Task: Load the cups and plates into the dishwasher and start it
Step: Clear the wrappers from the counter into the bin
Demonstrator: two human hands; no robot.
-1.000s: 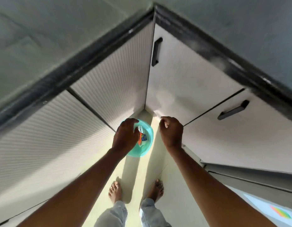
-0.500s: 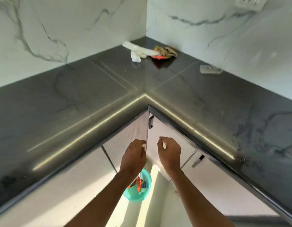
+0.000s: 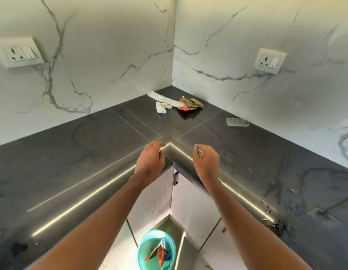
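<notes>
- No cups, plates or dishwasher showed in the view. The head faced an inner corner of the dark counter (image 3: pixel 87 156), so the task's things lay somewhere out of sight.
- The likeliest trouble, as I judged it, was lost time: both hands were busy at a corner that held only crumpled cloths (image 3: pixel 163 102) and a small brush (image 3: pixel 237 121), with nothing there to load.
- If either hand did hold a small scrap, a loose pinch could have let it fall to the floor beside the teal tub (image 3: pixel 144 244) of wrappers below.
- The left hand (image 3: pixel 150 161) hovered over the counter's edge, back upward, fingers curled under.
- The right hand (image 3: pixel 206 160) hung level with it, well apart, and was likewise curled.
- A pale sliver showed at each set of fingertips. I could not tell whether either hand pinched something or was simply closed.
- Both forearms reached forward above the white cabinet doors (image 3: pixel 190 201).
</notes>
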